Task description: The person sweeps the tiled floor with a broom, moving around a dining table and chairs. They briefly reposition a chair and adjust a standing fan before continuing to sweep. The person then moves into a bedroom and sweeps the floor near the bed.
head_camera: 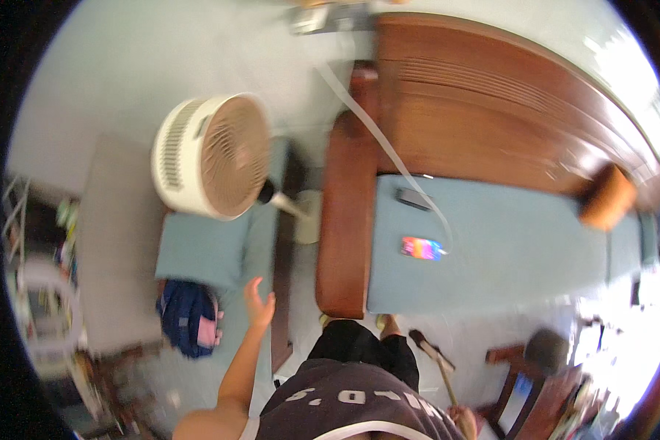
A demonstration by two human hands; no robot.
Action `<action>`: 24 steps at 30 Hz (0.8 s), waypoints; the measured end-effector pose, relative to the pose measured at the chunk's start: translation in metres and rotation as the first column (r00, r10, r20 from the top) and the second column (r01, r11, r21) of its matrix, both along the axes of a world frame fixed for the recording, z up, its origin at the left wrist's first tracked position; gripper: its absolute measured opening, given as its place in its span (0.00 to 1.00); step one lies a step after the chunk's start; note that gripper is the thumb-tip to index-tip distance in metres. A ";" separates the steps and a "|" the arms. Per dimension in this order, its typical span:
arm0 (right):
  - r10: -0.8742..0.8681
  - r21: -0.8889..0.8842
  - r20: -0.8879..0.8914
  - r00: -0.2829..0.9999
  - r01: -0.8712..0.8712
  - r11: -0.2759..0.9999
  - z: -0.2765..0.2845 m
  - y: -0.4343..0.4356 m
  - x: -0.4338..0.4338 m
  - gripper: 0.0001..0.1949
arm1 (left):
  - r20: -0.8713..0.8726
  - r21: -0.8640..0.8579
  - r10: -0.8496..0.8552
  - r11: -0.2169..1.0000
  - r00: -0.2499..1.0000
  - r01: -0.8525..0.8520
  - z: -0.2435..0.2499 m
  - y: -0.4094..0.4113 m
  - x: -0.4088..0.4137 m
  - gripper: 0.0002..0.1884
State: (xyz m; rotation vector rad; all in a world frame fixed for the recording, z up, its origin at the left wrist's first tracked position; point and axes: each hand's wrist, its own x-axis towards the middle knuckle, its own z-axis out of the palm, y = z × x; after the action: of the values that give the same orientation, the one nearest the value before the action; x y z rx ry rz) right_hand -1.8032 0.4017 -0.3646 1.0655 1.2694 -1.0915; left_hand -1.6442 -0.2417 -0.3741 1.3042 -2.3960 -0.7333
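Observation:
My left hand [260, 305] is raised over the blue-cushioned seat at left, its fingers apart and nothing in them. A navy backpack [186, 316] with a pink pocket lies on that seat, left of the hand. At the lower right, my right hand [465, 422] grips the thin handle of a broom-like cleaning tool [445, 379]. Its dark head rests near the floor beside my foot; blur hides its exact kind. Before me is a wooden bench [347, 236] with a blue cushion [506, 247]. On the cushion lie a phone with a colourful lit screen [421, 248] and a dark flat object [414, 198].
A white standing fan [236, 157] rises between the seat and the bench. A white cable [382, 140] slants across the bench arm to the phone. An orange-brown object [609, 197] stands on the bench's far end. Wooden furniture [520, 385] is at lower right.

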 end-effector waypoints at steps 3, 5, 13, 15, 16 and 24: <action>-0.194 -0.046 -0.092 0.977 0.190 0.981 0.011 -0.026 0.073 0.05 | -0.129 0.397 -0.154 0.897 0.980 0.194 -0.015 -0.042 0.010 0.17; -0.490 -0.048 0.084 0.868 0.494 0.868 0.020 -0.041 0.124 0.07 | -0.084 0.488 -0.413 0.776 0.907 0.399 -0.017 -0.059 0.004 0.14; -0.621 -0.105 0.019 0.784 0.619 0.778 0.025 -0.077 0.309 0.08 | 0.018 0.533 -0.824 0.488 0.567 0.691 -0.008 0.006 -0.106 0.15; -0.831 -0.250 0.117 0.544 0.826 0.505 0.024 -0.094 0.364 0.08 | 0.033 0.528 -0.896 0.391 0.442 0.753 -0.010 0.032 -0.127 0.14; -0.901 -0.293 0.116 0.418 0.881 0.371 0.024 -0.106 0.396 0.08 | 0.005 0.522 -0.933 0.309 0.360 0.795 -0.010 0.045 -0.134 0.15; -0.455 -0.212 0.039 -0.890 0.438 -0.874 -0.041 -0.198 0.595 0.06 | -0.172 0.311 -0.917 -0.397 -0.360 0.863 0.068 0.217 -0.169 0.22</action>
State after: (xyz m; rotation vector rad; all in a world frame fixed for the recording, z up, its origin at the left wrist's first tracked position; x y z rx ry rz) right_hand -1.2083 0.2037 -0.4055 2.2776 -1.1429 -2.9020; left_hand -1.8134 -0.0251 -0.3065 -1.5030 -3.0610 -1.3946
